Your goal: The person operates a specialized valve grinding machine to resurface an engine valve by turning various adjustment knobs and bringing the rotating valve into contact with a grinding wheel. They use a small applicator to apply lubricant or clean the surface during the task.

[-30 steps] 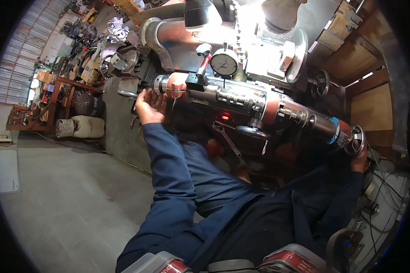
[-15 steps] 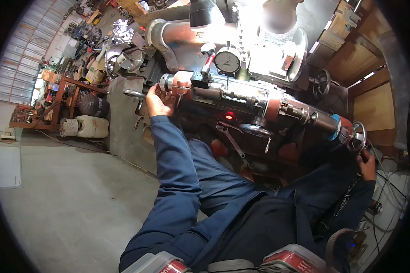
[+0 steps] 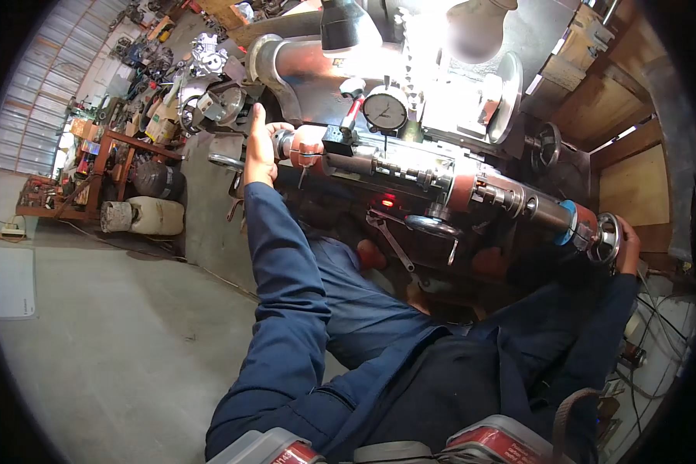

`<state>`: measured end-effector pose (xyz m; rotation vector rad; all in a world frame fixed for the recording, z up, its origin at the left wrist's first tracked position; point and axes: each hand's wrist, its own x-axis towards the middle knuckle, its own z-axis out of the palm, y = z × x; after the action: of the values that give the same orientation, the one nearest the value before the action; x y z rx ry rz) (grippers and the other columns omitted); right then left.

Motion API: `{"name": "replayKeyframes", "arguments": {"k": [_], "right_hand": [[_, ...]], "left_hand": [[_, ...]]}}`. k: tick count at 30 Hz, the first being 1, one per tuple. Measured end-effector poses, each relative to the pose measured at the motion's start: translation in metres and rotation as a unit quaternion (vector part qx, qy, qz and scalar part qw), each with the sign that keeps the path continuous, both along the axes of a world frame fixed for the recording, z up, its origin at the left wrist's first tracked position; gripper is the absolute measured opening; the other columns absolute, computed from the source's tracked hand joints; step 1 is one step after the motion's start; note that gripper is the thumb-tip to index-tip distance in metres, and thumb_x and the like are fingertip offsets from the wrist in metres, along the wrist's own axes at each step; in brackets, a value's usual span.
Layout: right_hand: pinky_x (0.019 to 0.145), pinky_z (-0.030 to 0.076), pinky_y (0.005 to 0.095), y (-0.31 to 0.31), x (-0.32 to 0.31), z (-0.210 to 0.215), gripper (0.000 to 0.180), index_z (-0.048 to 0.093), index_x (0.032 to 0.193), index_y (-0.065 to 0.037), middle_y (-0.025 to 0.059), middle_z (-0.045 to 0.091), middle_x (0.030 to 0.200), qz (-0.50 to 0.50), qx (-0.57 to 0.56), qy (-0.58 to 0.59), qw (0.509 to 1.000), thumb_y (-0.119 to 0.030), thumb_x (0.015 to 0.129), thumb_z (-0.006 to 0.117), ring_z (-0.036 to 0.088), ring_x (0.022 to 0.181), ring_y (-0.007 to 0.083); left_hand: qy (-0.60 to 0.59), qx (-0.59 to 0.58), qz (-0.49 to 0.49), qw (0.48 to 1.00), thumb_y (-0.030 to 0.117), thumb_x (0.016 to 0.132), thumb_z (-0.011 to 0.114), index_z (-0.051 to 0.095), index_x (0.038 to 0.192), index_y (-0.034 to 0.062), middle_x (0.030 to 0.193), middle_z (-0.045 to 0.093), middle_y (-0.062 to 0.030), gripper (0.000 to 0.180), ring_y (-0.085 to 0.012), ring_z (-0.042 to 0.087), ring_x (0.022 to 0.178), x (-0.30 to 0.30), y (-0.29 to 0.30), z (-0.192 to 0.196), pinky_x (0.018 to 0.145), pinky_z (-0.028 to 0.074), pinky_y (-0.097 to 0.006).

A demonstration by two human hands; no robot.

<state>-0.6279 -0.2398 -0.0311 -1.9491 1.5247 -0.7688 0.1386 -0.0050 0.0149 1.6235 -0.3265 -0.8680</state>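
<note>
My left hand is at the left end of the machine, against a round metal collar. Its thumb points up, and its fingers stretch along the collar's far side. At the right end, my right hand is closed around the outer rim of a small chrome handwheel; part of the fingers is hidden behind it. Between them a slim, stepped metal shaft lies along the machine. A dial indicator stands over the shaft, its stem pointing down, next to a black magnetic base.
A second handwheel with a crank juts toward me at the middle front. Below it hangs a wrench. A dark lamp head hangs above the machine. Metal parts crowd the far left, near a gas cylinder.
My left hand has shifted up and left around the collar, with its thumb now raised. My right hand has moved up along the handwheel's outer side.
</note>
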Motion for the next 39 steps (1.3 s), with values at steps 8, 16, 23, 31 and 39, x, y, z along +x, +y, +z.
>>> {"name": "replayKeyframes", "arguments": {"k": [8, 16, 23, 31, 39], "right_hand": [[0.077, 0.049, 0.0322, 0.024, 0.016, 0.028, 0.021, 0.065, 0.105, 0.000, 0.0053, 0.066, 0.095, 0.019, 0.139, 0.162, 0.977, -0.014, 0.090, 0.059, 0.061, 0.088, 0.0166], [0.092, 0.044, 0.0398, 0.121, 0.263, 0.153, 0.030, 0.063, 0.114, -0.002, 0.0149, 0.063, 0.108, 0.101, -0.263, 0.063, 0.957, -0.011, 0.086, 0.062, 0.058, 0.106, 0.0315], [0.089, 0.044, 0.0408, 0.141, 0.409, 0.096, 0.050, 0.065, 0.108, -0.005, 0.0166, 0.064, 0.101, 0.308, -0.217, 0.140, 0.916, -0.033, 0.068, 0.078, 0.059, 0.098, 0.0314], [0.087, 0.044, 0.0402, 0.137, 0.413, 0.074, 0.050, 0.065, 0.108, -0.006, 0.0145, 0.065, 0.098, 0.300, -0.199, 0.142, 0.922, -0.028, 0.065, 0.078, 0.060, 0.095, 0.0306], [0.087, 0.045, 0.0401, 0.138, 0.418, 0.076, 0.049, 0.064, 0.105, -0.005, 0.0139, 0.065, 0.099, 0.306, -0.213, 0.116, 0.921, -0.025, 0.063, 0.079, 0.060, 0.095, 0.0303]], "left_hand": [[-0.123, 0.141, -0.042, 0.981, 0.045, 0.089, 0.057, 0.067, 0.096, -0.0057, 0.086, 0.069, -0.0099, 0.052, -0.0159, 0.061, 0.074, -0.015, -0.008, 0.011, 0.074, 0.048, -0.032], [-0.509, -0.094, -0.131, 0.845, 0.021, 0.087, 0.048, 0.062, 0.082, -0.0028, 0.081, 0.067, -0.0138, 0.029, -0.0231, 0.062, 0.068, 0.022, 0.004, -0.048, 0.065, 0.048, -0.035], [-0.454, -0.202, -0.035, 0.867, 0.015, 0.090, 0.035, 0.062, 0.088, -0.0030, 0.086, 0.066, -0.0109, 0.033, -0.0203, 0.062, 0.080, -0.006, 0.004, -0.050, 0.076, 0.047, -0.031], [-0.658, -0.206, 0.146, 0.709, 0.017, 0.089, 0.047, 0.058, 0.100, -0.0013, 0.114, 0.059, -0.0179, 0.024, -0.0360, 0.055, 0.108, -0.103, 0.022, 0.002, 0.098, 0.041, -0.047], [-0.727, -0.026, -0.044, 0.685, 0.034, 0.077, 0.061, 0.067, 0.113, 0.0234, 0.149, 0.032, -0.0200, 0.038, -0.0392, 0.020, 0.140, -0.155, 0.008, -0.031, 0.112, 0.009, -0.052]]}}
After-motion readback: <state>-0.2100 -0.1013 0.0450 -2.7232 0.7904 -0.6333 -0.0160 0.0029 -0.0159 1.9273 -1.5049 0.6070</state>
